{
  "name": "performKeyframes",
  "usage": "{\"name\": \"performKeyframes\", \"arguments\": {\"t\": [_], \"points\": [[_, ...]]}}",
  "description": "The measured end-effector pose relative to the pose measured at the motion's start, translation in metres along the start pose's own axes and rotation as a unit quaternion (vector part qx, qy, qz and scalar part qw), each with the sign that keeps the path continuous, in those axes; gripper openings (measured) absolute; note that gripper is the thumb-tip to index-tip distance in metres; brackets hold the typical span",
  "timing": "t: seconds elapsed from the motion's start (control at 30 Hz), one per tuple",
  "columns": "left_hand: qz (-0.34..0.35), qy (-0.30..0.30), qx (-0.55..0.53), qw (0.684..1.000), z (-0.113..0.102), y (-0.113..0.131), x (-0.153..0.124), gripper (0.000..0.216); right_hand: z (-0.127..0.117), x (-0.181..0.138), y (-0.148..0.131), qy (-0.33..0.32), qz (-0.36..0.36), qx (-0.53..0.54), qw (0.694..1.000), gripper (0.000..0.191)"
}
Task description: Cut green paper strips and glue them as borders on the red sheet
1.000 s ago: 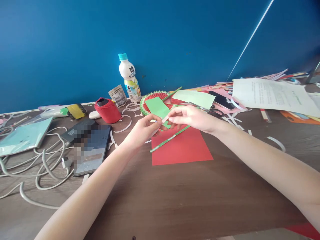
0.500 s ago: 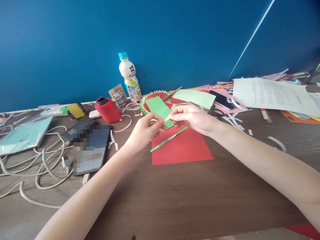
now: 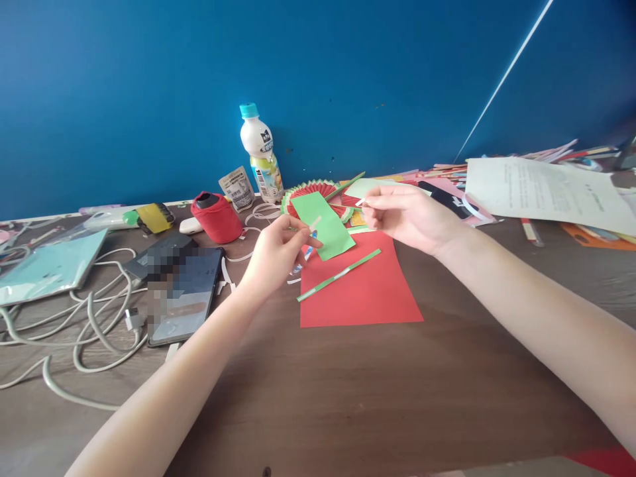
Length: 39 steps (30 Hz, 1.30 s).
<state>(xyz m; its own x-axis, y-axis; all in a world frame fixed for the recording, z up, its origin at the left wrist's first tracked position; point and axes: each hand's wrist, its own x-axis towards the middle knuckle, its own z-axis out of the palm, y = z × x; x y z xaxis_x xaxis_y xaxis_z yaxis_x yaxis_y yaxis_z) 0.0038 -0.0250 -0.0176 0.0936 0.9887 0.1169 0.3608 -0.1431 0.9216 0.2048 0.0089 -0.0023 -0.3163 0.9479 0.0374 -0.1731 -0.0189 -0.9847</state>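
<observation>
Gingerly, we held pale strip point(image 3: 316, 223) over green paper point(image 3: 335, 236): left hand point(image 3: 278, 250), grip pinched on strip; right hand point(image 3: 410, 217), grip pinched on white scrap point(image 3: 360, 203). Strip seemed light, limp, easily creased, best taken by one end.

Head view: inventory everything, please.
Wall: one, blue, back
Tabletop: one, brown, below
Bottle: one, white, back
Pouch: one, pale, beside bottle
Wrapped object: one, red, left
Small item: one, yellow-black, left
Flat slabs: three, black, two left, one right
Cable: count unclear, white, left
Packet: one, turquoise, far left
Pleated paper: count unclear, red-green, back
Small sheet: one, green, centre
Large sheet: one, red, centre
Long strip: one, green, on large sheet
Printed sheet: one, white, right
Scraps: several, mixed, far right
Left grip: one, bare, pinching pale strip
Right grip: one, bare, pinching white piece
</observation>
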Motion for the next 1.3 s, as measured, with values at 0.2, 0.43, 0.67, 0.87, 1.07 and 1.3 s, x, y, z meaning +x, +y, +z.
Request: {"name": "performKeyframes", "arguments": {"t": [0.2, 0.43, 0.67, 0.87, 1.07, 1.3], "points": [[0.032, -0.005, 0.127, 0.991, -0.015, 0.004, 0.005, 0.011, -0.016, 0.002, -0.006, -0.032, -0.001, -0.077, 0.997, 0.006], [-0.007, -0.074, 0.134, 0.988, -0.031, 0.001, 0.012, 0.035, -0.02, 0.002, -0.006, -0.04, 0.009, -0.1, 0.994, 0.006], [-0.073, -0.079, 0.131, 0.986, -0.035, 0.002, 0.014, 0.042, -0.022, 0.003, -0.006, -0.042, 0.01, -0.115, 0.992, 0.006], [-0.075, -0.098, 0.1, 0.987, -0.041, -0.004, 0.018, 0.044, -0.028, 0.007, -0.003, -0.049, -0.001, -0.147, 0.988, 0.005], [-0.08, -0.16, 0.175, 0.968, -0.044, -0.014, 0.018, 0.038, -0.038, 0.012, 0.004, -0.075, -0.004, -0.216, 0.974, 0.007], [-0.056, -0.143, 0.348, 0.925, -0.044, -0.01, 0.017, 0.029, -0.028, 0.006, 0.001, -0.064, 0.005, -0.224, 0.972, 0.005]]}}
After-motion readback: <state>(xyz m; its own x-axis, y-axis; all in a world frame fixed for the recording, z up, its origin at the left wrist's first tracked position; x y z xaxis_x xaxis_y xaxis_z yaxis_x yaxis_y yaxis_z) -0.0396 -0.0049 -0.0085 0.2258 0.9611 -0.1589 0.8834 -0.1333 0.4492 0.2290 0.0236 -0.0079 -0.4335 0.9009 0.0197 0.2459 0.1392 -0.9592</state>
